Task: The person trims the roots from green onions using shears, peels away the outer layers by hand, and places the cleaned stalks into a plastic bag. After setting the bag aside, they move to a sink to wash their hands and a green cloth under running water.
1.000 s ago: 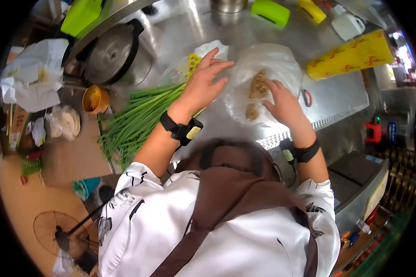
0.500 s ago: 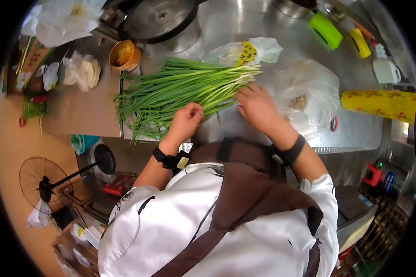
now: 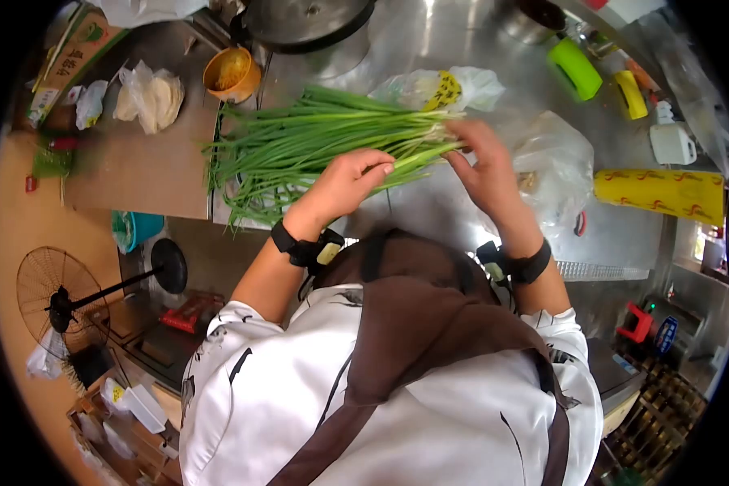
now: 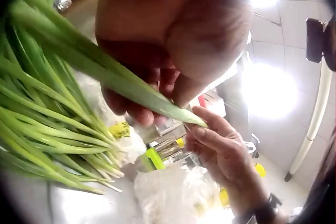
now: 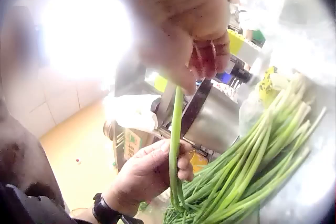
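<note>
A big bunch of green onions (image 3: pixel 308 138) lies across the steel table, leaves to the left and pale root ends to the right. At its near side my left hand (image 3: pixel 344 185) grips one green onion stalk (image 4: pixel 139 94) partway along, thumb against fingers. My right hand (image 3: pixel 488 166) pinches the pale end of that same stalk, as the left wrist view shows best. In the right wrist view the stalk (image 5: pixel 176 134) runs between both hands, beside the loose bunch. A clear plastic bag (image 3: pixel 563 154) with brown lumps sits just right of my right hand.
Behind the onions lies a white bag with a yellow label (image 3: pixel 444 91). An orange cup (image 3: pixel 233 74) and a dark-rimmed pan (image 3: pixel 308 20) stand back left. To the right are a yellow wrap roll (image 3: pixel 660 194), a green holder (image 3: pixel 573 69) and a white jug (image 3: pixel 672 144).
Both hands have come to the green onions, the right from over the plastic bag, the left from above the table. One stalk is now held between them. The head view has swung left.
</note>
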Demonstrator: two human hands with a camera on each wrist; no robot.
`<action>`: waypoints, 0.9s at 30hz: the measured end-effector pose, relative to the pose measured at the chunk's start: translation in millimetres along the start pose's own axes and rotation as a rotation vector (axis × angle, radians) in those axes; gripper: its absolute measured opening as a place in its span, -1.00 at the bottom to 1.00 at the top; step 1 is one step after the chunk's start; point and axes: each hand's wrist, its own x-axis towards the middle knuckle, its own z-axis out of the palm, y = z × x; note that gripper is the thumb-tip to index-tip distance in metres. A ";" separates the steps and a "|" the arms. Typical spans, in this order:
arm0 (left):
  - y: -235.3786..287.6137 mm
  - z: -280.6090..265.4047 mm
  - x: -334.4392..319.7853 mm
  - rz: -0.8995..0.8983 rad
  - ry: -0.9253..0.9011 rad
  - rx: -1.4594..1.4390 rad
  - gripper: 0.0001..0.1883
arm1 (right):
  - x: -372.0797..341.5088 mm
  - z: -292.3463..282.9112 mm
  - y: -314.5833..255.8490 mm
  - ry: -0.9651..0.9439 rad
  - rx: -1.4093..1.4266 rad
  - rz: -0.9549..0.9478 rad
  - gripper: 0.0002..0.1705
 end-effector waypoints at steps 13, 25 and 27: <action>43.3 41.7 45.3 0.043 -0.129 -0.064 -0.86 | -28.5 -23.2 0.8 -0.071 0.691 0.587 -0.81; 64.1 26.3 44.5 -0.028 -0.298 -0.223 -0.87 | -47.0 -41.5 19.1 0.243 0.944 0.653 -0.87; 56.1 22.7 39.3 -0.023 -0.327 -0.199 -0.88 | -55.2 -53.5 22.1 0.269 0.961 0.678 -0.89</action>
